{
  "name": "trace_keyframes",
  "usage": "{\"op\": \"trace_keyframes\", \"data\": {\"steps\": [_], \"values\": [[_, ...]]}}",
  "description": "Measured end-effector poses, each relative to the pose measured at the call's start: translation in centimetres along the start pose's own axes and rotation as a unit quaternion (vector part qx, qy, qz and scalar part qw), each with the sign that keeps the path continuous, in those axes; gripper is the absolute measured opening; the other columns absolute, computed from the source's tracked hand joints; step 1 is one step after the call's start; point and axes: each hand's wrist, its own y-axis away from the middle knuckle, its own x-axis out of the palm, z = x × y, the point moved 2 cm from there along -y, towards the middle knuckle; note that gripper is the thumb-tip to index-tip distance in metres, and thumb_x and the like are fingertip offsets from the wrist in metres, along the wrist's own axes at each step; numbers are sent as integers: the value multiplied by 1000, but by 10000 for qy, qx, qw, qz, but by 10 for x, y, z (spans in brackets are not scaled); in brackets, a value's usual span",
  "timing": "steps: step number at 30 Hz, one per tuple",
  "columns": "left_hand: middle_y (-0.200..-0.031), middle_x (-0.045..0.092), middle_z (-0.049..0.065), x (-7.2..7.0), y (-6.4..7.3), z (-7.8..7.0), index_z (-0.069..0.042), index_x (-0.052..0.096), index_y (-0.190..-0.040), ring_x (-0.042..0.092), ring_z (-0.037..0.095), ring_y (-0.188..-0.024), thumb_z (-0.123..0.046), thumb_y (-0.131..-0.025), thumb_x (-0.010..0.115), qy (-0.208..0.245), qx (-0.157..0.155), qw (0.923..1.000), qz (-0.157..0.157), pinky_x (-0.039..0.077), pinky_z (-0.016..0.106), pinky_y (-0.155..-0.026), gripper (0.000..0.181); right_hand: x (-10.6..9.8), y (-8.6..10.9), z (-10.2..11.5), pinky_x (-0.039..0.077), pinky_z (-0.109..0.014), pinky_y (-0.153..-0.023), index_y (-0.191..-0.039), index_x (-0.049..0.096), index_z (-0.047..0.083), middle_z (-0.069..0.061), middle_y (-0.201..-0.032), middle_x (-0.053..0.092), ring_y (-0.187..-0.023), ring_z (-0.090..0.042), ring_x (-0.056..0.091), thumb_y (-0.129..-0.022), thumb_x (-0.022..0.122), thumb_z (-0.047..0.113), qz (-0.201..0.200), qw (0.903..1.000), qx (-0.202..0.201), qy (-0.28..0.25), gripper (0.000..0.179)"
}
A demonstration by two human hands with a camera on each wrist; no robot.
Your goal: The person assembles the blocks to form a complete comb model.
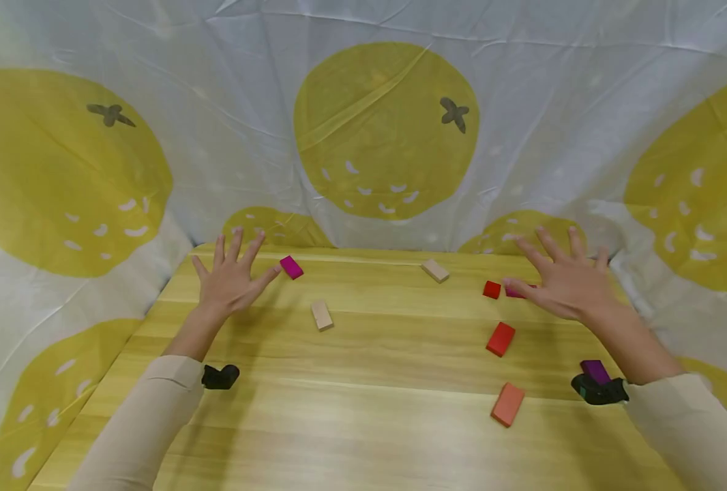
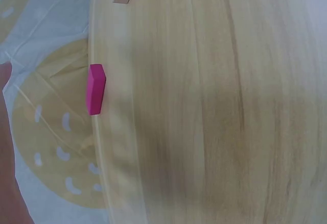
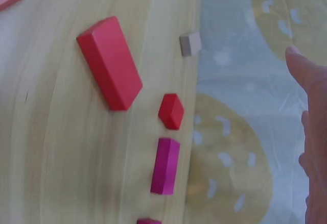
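Observation:
Fingers spread, my left hand [image 1: 228, 281] is held above the far left of the table, holding nothing. Beside its thumb lies a magenta block [image 1: 291, 267], which the left wrist view also catches at the table's far edge. A plain wooden block [image 1: 322, 316] lies nearer to me. My right hand [image 1: 575, 283] is spread over the far right, likewise holding nothing; its thumb partly hides another magenta block [image 1: 517, 291]. Around it lie a small red block [image 1: 492, 290], a larger red block [image 1: 500, 339], a coral block [image 1: 507, 404] and a purple block [image 1: 595, 372], partly covered by the wrist camera.
A second plain wooden block [image 1: 435, 271] lies near the back edge of the wooden table [image 1: 363, 423]. White cloth with yellow fruit prints [image 1: 388, 129] hangs behind the table and along its sides. Each wrist wears a small black camera [image 1: 220, 377].

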Motion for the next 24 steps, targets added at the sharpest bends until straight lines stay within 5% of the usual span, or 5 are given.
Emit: {"op": "trace_keyframes", "data": {"steps": [7,15,24], "values": [[-172,4,16,1,-5,3,-28,18,-168,-9,44,-154,-76,-99,37,35,133,9996,-228,-11,85,-103,87,5,-15,35,-12,-84,-103,-168,17,32,-12,-173,6,-151,-53,-9,-92,42,84,-57,9995,-289,-69,95],[-172,8,14,15,-23,3,-29,22,-167,-5,39,-156,-72,-99,45,445,272,9975,-484,-3,85,-105,84,26,-39,84,6,-84,-107,-165,32,32,-9,-170,20,-153,-50,6,-91,49,81,-304,9942,-1018,-189,90],[-169,14,19,43,-33,9,-19,27,-166,8,47,-153,-49,-99,59,1471,253,9874,-518,13,82,-109,80,58,-59,159,23,-75,-111,-161,40,32,-11,-164,35,-150,-46,23,-90,51,82,-369,9764,-2084,-433,88]]}}
